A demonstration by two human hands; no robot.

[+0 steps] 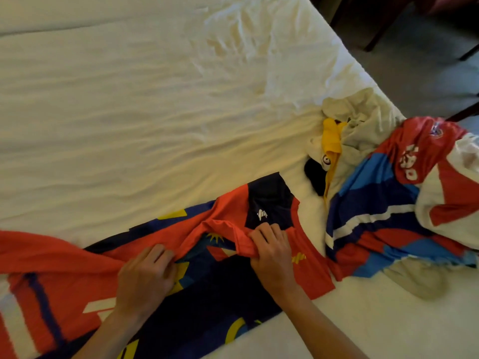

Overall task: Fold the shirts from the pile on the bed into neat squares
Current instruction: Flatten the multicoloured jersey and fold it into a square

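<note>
The red and navy jersey (233,255) lies spread out at the bottom middle of the bed sheet (129,112), ready for folding. The left hand (145,278) and right hand (269,257) both pinch its red collar with curled fingers to pull it straight. The pile of shirts (388,190) waits at the right.

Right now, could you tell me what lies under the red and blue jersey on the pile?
The red and blue jersey lies over a cream shirt, with a yellow collar and a black piece showing at its left edge. Whatever else is beneath it is covered.
</note>
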